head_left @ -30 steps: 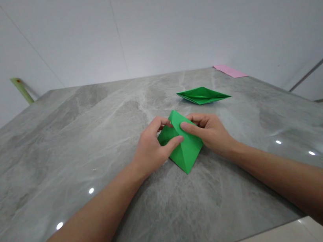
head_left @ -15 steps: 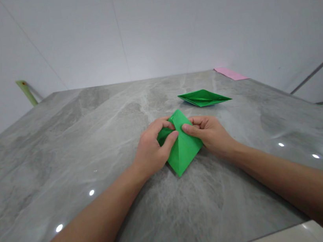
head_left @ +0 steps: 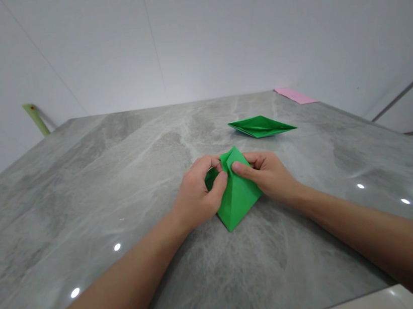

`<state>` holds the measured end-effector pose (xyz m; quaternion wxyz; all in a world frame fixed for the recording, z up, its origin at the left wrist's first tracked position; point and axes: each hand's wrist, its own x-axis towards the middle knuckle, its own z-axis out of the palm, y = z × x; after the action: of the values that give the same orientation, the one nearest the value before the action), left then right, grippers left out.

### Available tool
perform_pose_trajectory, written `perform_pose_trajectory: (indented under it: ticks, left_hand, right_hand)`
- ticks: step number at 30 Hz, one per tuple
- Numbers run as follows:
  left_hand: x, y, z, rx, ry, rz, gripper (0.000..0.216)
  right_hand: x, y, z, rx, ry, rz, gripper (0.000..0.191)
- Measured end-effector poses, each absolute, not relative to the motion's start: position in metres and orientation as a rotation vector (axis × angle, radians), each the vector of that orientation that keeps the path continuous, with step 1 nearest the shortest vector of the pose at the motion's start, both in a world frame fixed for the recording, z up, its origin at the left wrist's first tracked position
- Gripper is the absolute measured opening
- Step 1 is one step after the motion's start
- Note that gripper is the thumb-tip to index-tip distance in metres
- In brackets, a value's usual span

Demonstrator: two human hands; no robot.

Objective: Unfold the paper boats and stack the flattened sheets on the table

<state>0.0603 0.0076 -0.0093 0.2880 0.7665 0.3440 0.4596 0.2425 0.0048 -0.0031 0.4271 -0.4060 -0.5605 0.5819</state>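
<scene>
A pale wall [head_left: 213,32] fills the top of the frame above a grey, marble-patterned worktop [head_left: 116,161]. The green folded paper [head_left: 240,195] sits just below and right of the frame's centre, its lower tip toward the bottom edge. It looks light, thin and crisp, likely to crease easily and tear if pulled hard; the layered edges either side of the upper fold seem the best places to hold. The left hand [head_left: 199,191] closes its grip on the upper-left fold, thumb and forefinger pinching. The right hand [head_left: 272,173] grips the right side, thumb flat on top, other fingers behind. Both forearms slant inward from the lower corners. A second green folded piece [head_left: 262,127] lies beyond, upper right of centre.
</scene>
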Motion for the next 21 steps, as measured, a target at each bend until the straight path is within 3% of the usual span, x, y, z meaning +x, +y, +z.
perform_pose_trajectory:
  ticks: [13,21]
  left_hand:
    - [0.0605,0.0079,-0.0129,2.035,0.878,1.251,0.011]
    - [0.0610,0.0048,-0.0113,2.080,0.897,1.195,0.009]
  right_hand:
    - [0.2455,0.0062,-0.0035,-1.132,-1.455,1.340,0.034]
    - [0.2449,0.0056,-0.0043,-1.219,-1.577,1.062,0.038]
